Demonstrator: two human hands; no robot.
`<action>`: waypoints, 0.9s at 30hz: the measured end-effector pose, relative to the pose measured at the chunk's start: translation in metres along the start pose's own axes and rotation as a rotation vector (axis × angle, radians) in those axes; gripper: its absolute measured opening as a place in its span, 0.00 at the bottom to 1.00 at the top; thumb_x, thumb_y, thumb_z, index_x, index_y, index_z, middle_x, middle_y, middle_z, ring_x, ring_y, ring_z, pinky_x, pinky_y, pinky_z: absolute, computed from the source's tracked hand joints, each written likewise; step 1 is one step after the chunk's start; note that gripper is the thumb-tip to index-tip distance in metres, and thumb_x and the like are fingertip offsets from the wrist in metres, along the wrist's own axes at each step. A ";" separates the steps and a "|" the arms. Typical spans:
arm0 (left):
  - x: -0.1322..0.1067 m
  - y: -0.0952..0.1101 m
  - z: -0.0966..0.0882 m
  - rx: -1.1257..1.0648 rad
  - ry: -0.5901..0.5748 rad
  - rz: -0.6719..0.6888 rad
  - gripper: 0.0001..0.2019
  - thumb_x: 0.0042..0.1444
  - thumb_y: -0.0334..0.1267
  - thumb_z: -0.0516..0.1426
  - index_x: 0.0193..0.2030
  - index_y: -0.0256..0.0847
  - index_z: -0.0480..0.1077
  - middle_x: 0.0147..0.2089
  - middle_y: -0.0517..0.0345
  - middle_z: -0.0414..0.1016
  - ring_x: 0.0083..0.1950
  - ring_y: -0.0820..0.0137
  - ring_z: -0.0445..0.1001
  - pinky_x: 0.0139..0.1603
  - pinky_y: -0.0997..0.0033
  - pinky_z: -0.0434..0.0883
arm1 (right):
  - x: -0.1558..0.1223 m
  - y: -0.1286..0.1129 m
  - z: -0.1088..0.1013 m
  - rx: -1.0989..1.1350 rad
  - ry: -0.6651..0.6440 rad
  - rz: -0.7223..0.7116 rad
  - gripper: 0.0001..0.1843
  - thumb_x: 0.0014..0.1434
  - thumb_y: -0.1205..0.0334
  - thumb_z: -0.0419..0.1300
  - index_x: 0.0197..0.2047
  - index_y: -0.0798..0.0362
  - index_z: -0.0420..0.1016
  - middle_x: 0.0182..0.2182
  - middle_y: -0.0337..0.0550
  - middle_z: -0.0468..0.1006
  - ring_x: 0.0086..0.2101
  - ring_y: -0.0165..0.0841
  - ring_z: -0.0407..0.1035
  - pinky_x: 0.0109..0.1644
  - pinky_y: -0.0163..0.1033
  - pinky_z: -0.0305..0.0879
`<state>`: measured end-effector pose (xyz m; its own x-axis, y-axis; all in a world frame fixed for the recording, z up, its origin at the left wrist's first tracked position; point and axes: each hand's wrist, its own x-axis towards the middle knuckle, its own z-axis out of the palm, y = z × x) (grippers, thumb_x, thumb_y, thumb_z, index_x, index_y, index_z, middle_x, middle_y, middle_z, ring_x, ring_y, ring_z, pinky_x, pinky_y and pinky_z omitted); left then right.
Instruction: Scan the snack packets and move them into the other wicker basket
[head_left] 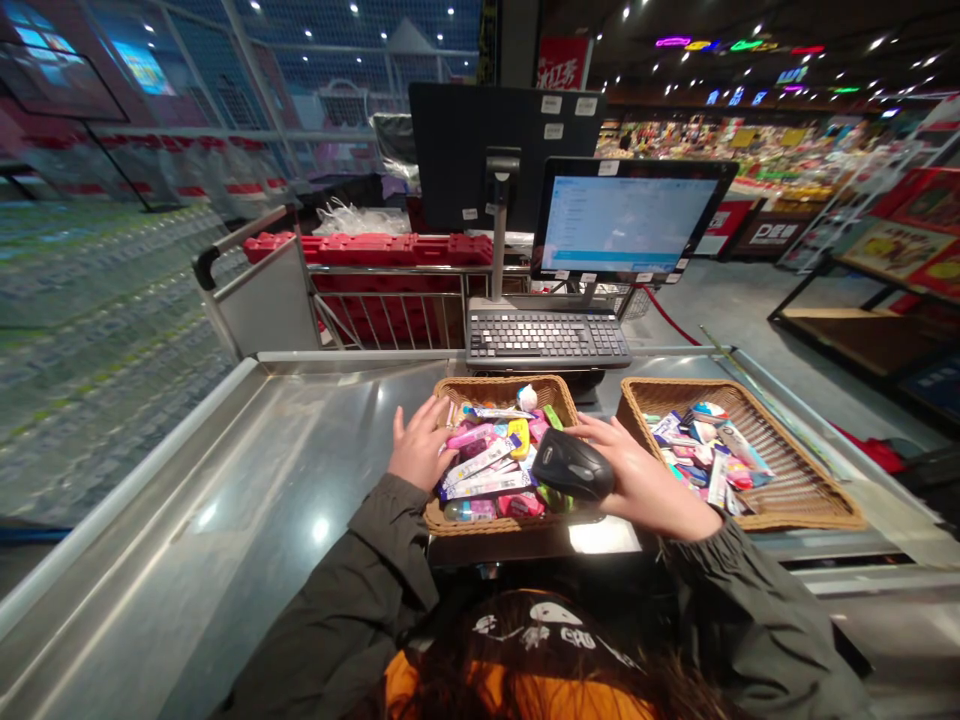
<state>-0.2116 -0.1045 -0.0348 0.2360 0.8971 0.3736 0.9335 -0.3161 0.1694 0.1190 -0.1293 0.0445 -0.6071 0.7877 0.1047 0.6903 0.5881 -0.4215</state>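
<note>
A wicker basket (431,522) stands on the metal counter in front of me, filled with small packaged goods, among them long narrow packs (480,484), a yellow pack (518,438) and several pink ones. My left hand (420,445) is at the basket's left side, fingers stretched and apart, the tips over the rim near the packs. I see nothing held in it. In my right hand (645,485) is a black handheld barcode scanner (574,466), its head above the right part of that basket. The fingers extend past the scanner toward the right rim; my thumb is hidden.
A second wicker basket (825,490) with some small packs stands to the right. Behind the baskets are a keyboard (547,337), a lit monitor (622,222) and a dark display back (457,160). The metal counter (285,450) extends left, bordered by a raised edge.
</note>
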 end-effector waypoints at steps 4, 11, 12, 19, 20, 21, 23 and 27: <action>0.001 -0.001 0.004 0.040 -0.007 -0.040 0.06 0.54 0.32 0.58 0.31 0.42 0.76 0.66 0.47 0.66 0.69 0.51 0.60 0.69 0.29 0.39 | 0.000 0.003 0.001 -0.006 0.030 -0.010 0.25 0.51 0.65 0.62 0.54 0.49 0.72 0.60 0.52 0.68 0.66 0.52 0.52 0.68 0.70 0.41; -0.001 -0.004 0.013 0.063 -0.062 -0.018 0.04 0.50 0.32 0.60 0.31 0.44 0.76 0.61 0.48 0.72 0.69 0.50 0.59 0.69 0.29 0.35 | 0.001 0.006 0.000 -0.013 0.019 0.000 0.24 0.53 0.62 0.63 0.54 0.48 0.71 0.61 0.51 0.68 0.66 0.53 0.53 0.67 0.71 0.41; -0.002 -0.003 0.014 0.072 -0.075 -0.008 0.04 0.50 0.32 0.60 0.30 0.44 0.77 0.61 0.49 0.72 0.69 0.50 0.59 0.69 0.29 0.36 | 0.001 0.007 -0.001 -0.017 0.016 0.002 0.24 0.53 0.61 0.63 0.54 0.48 0.71 0.61 0.51 0.68 0.66 0.53 0.53 0.67 0.71 0.41; -0.007 0.000 0.019 0.077 -0.188 0.051 0.08 0.53 0.31 0.58 0.29 0.46 0.79 0.62 0.48 0.71 0.68 0.47 0.59 0.66 0.25 0.38 | -0.003 0.008 -0.003 -0.029 0.023 0.012 0.22 0.55 0.61 0.62 0.54 0.51 0.71 0.61 0.54 0.67 0.66 0.52 0.51 0.68 0.70 0.40; -0.008 0.000 0.019 0.080 -0.202 0.047 0.09 0.54 0.31 0.58 0.30 0.46 0.79 0.62 0.47 0.71 0.68 0.46 0.59 0.65 0.24 0.39 | -0.004 0.008 -0.003 -0.024 0.029 0.013 0.22 0.55 0.61 0.62 0.54 0.51 0.71 0.60 0.54 0.68 0.66 0.52 0.52 0.68 0.70 0.40; -0.008 -0.001 0.019 0.086 -0.214 0.045 0.09 0.55 0.31 0.58 0.31 0.46 0.80 0.62 0.47 0.71 0.69 0.46 0.59 0.65 0.23 0.41 | -0.005 0.009 -0.004 -0.018 0.035 0.014 0.22 0.55 0.62 0.61 0.54 0.51 0.71 0.60 0.54 0.68 0.66 0.52 0.52 0.68 0.70 0.40; -0.009 -0.002 0.019 0.103 -0.240 0.043 0.10 0.56 0.32 0.57 0.32 0.47 0.80 0.61 0.48 0.72 0.68 0.46 0.60 0.64 0.24 0.45 | -0.007 0.010 -0.004 -0.009 0.047 0.019 0.22 0.55 0.63 0.61 0.54 0.51 0.70 0.60 0.53 0.68 0.66 0.52 0.52 0.68 0.70 0.41; -0.010 -0.001 0.013 0.127 -0.263 0.036 0.10 0.57 0.32 0.57 0.33 0.48 0.80 0.61 0.48 0.72 0.68 0.47 0.61 0.64 0.24 0.48 | -0.016 0.018 -0.009 -0.026 0.089 0.035 0.25 0.54 0.63 0.60 0.56 0.50 0.69 0.60 0.52 0.69 0.66 0.52 0.52 0.68 0.68 0.45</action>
<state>-0.2110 -0.1094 -0.0511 0.3155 0.9407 0.1250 0.9458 -0.3223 0.0383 0.1453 -0.1298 0.0434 -0.5460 0.8204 0.1700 0.7214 0.5636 -0.4025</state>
